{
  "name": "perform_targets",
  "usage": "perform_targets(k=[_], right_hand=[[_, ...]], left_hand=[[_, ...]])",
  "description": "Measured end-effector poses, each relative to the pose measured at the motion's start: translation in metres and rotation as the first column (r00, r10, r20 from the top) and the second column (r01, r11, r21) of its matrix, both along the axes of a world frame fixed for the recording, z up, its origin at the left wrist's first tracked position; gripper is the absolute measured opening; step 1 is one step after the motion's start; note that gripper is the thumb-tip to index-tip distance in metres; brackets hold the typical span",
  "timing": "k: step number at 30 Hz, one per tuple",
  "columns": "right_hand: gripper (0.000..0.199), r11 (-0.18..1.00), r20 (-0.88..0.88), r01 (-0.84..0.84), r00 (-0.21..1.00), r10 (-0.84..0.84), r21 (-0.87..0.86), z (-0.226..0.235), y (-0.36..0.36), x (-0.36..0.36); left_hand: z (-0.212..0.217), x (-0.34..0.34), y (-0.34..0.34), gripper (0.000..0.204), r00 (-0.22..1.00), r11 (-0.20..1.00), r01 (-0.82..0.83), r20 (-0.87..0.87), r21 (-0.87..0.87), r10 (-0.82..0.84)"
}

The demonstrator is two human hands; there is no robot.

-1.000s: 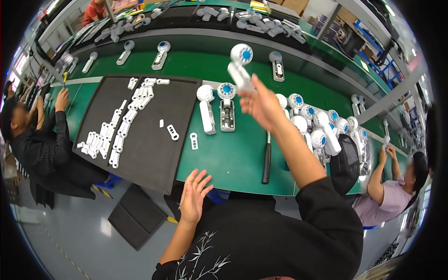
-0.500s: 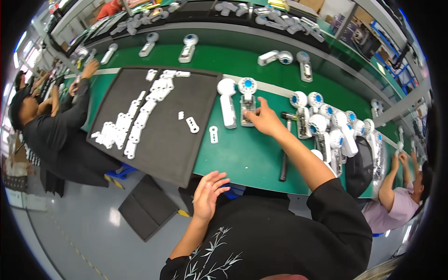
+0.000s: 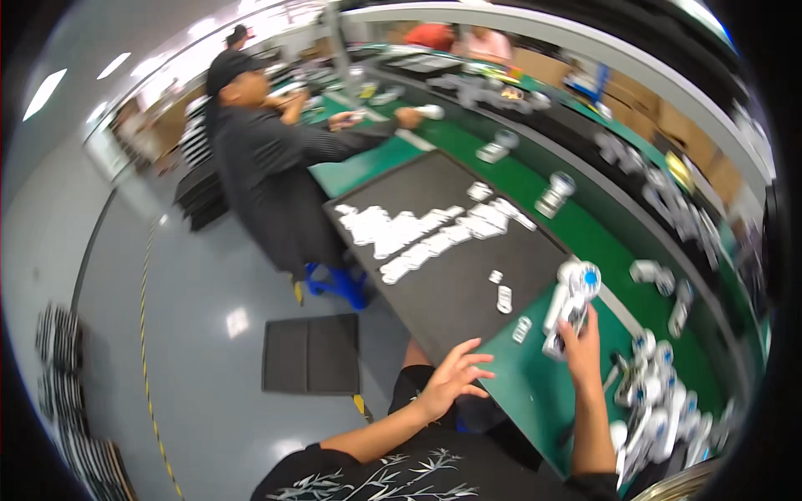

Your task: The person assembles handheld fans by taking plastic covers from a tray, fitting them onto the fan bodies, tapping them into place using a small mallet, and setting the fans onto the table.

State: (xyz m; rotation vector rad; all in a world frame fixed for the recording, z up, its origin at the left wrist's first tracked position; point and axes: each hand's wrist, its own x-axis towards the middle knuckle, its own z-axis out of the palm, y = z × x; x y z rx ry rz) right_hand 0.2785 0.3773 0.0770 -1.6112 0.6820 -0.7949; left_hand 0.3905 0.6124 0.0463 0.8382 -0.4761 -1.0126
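Observation:
My right hand (image 3: pixel 582 346) is closed around the handle of a white handheld fan (image 3: pixel 576 311) with a round head and blue centre. The handle's inside looks exposed, though blur hides its detail. Another white fan (image 3: pixel 555 307) lies right beside it, to its left. My left hand (image 3: pixel 454 382) hangs over the near edge of the bench, fingers spread and holding nothing. Between the hands, a slim white plate with holes (image 3: pixel 522 330) lies on the green bench (image 3: pixel 518 380). A similar plate (image 3: pixel 505 299) and a small white piece (image 3: pixel 495 276) are on the black tray (image 3: pixel 443 321).
Rows of white parts (image 3: pixel 426 250) cover the tray's left and far portions. Many fans (image 3: pixel 660 392) are heaped at the right. Further fans (image 3: pixel 555 194) lie on the far green strip. A co-worker in black (image 3: pixel 259 159) works at the left; another black tray (image 3: pixel 311 355) is on the floor.
The view has swung left, bringing in more of the floor and co-worker. My right hand, earlier reaching onto the fan with fingers apart, now grips its handle. My left hand stays open.

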Motion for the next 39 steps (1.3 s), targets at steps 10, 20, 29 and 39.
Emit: perform_targets(k=[10,20,29,39], right_hand=[[0.029,0.844,-0.342,-0.373,0.907,0.245,-0.386,-0.041,0.001,0.131],[0.03,0.496,-0.476,-0.461,0.873,0.106,-0.736,-0.039,0.034,0.203],[0.025,0.531,-0.386,-0.391,0.914,0.126,-0.752,-0.044,0.003,0.188],[0.025,0.799,-0.393,-0.331,0.91,0.13,-0.502,-0.045,-0.067,0.173]], left_hand=[[0.009,0.03,0.004,0.041,0.921,0.924,-0.381,-0.069,0.037,0.383],[-0.028,-0.004,0.097,0.031,0.772,0.887,-0.418,-0.439,0.195,0.46],[-0.017,0.002,0.102,0.047,0.829,0.93,-0.351,-0.427,0.105,0.361],[-0.017,0.009,0.095,0.064,0.864,0.926,-0.373,-0.341,0.057,0.369]])
